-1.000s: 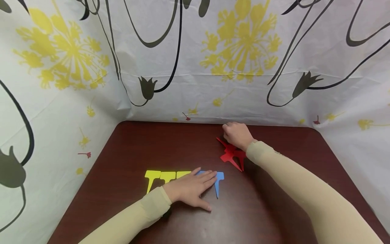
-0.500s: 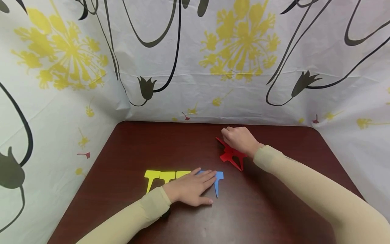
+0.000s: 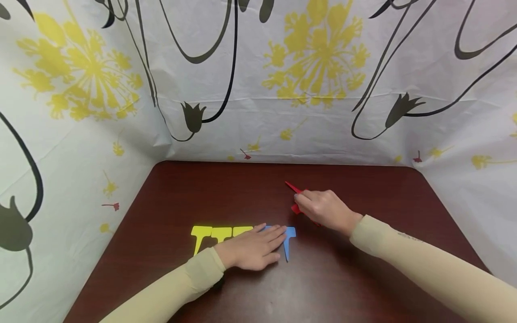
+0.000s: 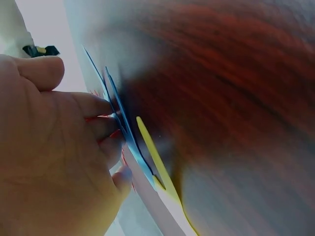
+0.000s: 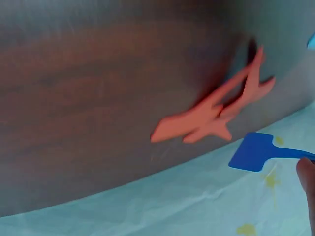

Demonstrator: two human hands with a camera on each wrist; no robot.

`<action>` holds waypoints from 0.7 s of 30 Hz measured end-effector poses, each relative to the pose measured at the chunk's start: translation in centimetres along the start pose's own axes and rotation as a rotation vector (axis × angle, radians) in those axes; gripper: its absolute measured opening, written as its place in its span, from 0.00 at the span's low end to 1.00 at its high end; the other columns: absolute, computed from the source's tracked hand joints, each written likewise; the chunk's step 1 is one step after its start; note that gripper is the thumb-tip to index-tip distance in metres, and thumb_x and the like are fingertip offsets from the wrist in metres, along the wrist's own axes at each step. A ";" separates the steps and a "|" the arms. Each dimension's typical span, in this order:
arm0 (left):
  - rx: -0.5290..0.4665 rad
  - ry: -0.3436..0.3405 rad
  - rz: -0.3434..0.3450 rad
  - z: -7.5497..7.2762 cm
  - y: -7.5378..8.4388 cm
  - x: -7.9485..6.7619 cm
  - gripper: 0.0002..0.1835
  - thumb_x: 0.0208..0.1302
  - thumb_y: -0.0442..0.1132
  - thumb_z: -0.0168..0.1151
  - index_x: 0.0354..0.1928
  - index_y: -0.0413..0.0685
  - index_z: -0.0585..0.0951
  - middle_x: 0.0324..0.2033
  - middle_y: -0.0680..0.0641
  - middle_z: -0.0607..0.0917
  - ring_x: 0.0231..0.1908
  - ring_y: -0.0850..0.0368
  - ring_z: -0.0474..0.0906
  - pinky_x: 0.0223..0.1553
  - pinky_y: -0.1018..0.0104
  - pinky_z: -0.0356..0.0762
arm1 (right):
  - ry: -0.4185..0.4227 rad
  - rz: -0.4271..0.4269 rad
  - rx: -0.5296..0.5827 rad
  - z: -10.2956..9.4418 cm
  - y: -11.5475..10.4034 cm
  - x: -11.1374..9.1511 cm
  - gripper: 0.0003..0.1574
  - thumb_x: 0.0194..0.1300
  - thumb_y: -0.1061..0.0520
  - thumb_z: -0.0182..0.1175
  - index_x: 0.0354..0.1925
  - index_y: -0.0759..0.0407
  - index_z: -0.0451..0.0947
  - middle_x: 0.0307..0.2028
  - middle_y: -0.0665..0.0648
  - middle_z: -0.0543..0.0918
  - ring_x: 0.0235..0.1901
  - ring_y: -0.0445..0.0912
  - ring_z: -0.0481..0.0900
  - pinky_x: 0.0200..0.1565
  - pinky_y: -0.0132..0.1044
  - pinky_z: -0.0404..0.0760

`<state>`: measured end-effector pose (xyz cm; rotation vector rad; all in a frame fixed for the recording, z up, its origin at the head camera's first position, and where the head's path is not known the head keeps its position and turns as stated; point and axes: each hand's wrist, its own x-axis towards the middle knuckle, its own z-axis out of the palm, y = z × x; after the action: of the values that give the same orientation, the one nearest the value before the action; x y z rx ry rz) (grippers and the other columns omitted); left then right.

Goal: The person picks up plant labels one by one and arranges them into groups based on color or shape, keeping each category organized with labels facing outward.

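T-shaped plastic plant labels lie on the table. Three yellow labels (image 3: 200, 231) stand edge to edge in a row, continued rightward by blue labels (image 3: 289, 233). My left hand (image 3: 252, 251) rests with straight fingers over the middle of that row, hiding part of it. Further back, my right hand (image 3: 327, 208) is over a small heap of red labels (image 5: 197, 120) and covers most of it in the head view. In the right wrist view, my right hand pinches a blue plant label (image 5: 251, 152) by its narrow stem, its wide head pointing away from the fingers.
The dark reddish-brown table (image 3: 181, 193) has rounded back corners. A white patterned cloth (image 3: 250, 80) hangs close behind it and along both sides. Stems of the yellow and blue labels stick out toward me from the row.
My right hand has come from behind the red labels toward me and slightly right, now over them. The left hand stays on the row, its thumb drawn in a little.
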<state>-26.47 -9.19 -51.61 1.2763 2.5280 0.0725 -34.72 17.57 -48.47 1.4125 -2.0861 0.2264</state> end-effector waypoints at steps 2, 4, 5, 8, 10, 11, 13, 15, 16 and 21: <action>0.001 0.001 0.001 0.0 0.0 0.0 0.36 0.79 0.61 0.33 0.81 0.51 0.51 0.80 0.52 0.45 0.78 0.56 0.40 0.75 0.51 0.40 | 0.025 -0.028 0.008 -0.3 -0.8 -0.7 0.09 0.59 0.63 0.68 0.37 0.61 0.78 0.28 0.51 0.80 0.21 0.40 0.77 0.22 0.35 0.82; 0.006 0.003 0.004 0.0 0.1 0.0 0.36 0.79 0.60 0.33 0.81 0.51 0.51 0.80 0.52 0.45 0.78 0.56 0.40 0.75 0.52 0.40 | 0.044 -0.051 0.013 -0.6 -1.6 -1.3 0.05 0.63 0.63 0.64 0.37 0.61 0.78 0.29 0.51 0.80 0.22 0.40 0.77 0.23 0.35 0.82; 0.009 0.004 0.004 0.0 0.1 0.1 0.36 0.79 0.60 0.33 0.81 0.51 0.51 0.80 0.52 0.45 0.78 0.56 0.40 0.75 0.53 0.40 | 0.052 -0.064 0.016 -0.7 -1.9 -1.6 0.03 0.64 0.62 0.62 0.37 0.62 0.78 0.29 0.51 0.80 0.22 0.40 0.77 0.23 0.34 0.82; 0.015 0.008 0.006 0.1 0.1 0.1 0.36 0.79 0.61 0.33 0.81 0.50 0.51 0.80 0.52 0.46 0.78 0.56 0.40 0.75 0.54 0.41 | 0.065 -0.104 0.024 -1.1 -3.0 -2.6 0.06 0.69 0.61 0.56 0.36 0.62 0.79 0.28 0.50 0.78 0.21 0.38 0.73 0.22 0.31 0.80; 0.013 0.010 0.006 0.1 0.0 0.1 0.37 0.78 0.62 0.33 0.81 0.50 0.51 0.80 0.52 0.46 0.78 0.56 0.40 0.75 0.55 0.41 | 0.063 -0.123 0.032 -1.2 -3.6 -3.2 0.07 0.70 0.61 0.55 0.37 0.63 0.79 0.30 0.50 0.79 0.21 0.38 0.74 0.22 0.30 0.80; 0.011 0.010 0.007 0.1 -0.1 0.1 0.37 0.78 0.62 0.33 0.81 0.50 0.51 0.80 0.52 0.46 0.78 0.56 0.40 0.75 0.55 0.41 | 0.059 -0.129 0.037 -1.3 -4.0 -3.5 0.08 0.70 0.62 0.54 0.37 0.63 0.79 0.30 0.50 0.79 0.22 0.38 0.75 0.23 0.31 0.81; 0.007 0.009 0.006 0.1 -0.2 0.1 0.38 0.78 0.63 0.32 0.81 0.51 0.50 0.80 0.52 0.46 0.78 0.56 0.40 0.75 0.55 0.41 | 0.051 -0.133 0.051 -1.3 -4.5 -4.0 0.07 0.69 0.62 0.55 0.38 0.63 0.79 0.32 0.51 0.81 0.23 0.38 0.77 0.25 0.32 0.82; 0.004 0.012 0.003 0.2 -0.2 0.1 0.39 0.77 0.64 0.32 0.81 0.51 0.50 0.80 0.52 0.46 0.78 0.57 0.40 0.75 0.55 0.41 | 0.031 -0.129 0.061 -1.2 -5.1 -4.6 0.07 0.69 0.62 0.55 0.39 0.62 0.80 0.34 0.51 0.82 0.24 0.38 0.79 0.26 0.33 0.83; 0.006 0.012 0.003 0.2 -0.3 0.1 0.38 0.77 0.64 0.32 0.81 0.51 0.50 0.80 0.53 0.45 0.78 0.57 0.39 0.75 0.55 0.41 | 0.019 -0.127 0.066 -1.2 -5.4 -4.8 0.07 0.69 0.61 0.55 0.39 0.62 0.80 0.35 0.51 0.82 0.24 0.38 0.79 0.27 0.33 0.83; 0.020 0.019 0.004 0.3 -0.3 0.1 0.37 0.78 0.61 0.34 0.81 0.51 0.50 0.80 0.52 0.46 0.78 0.57 0.40 0.75 0.55 0.42 | -0.027 -0.157 0.064 -0.9 -6.7 -5.9 0.13 0.73 0.58 0.50 0.40 0.61 0.82 0.35 0.51 0.80 0.25 0.38 0.77 0.27 0.33 0.83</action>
<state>-26.61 -9.34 -51.99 1.2940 2.5489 0.0601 -26.95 19.82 -52.37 1.6169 -1.9938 0.2129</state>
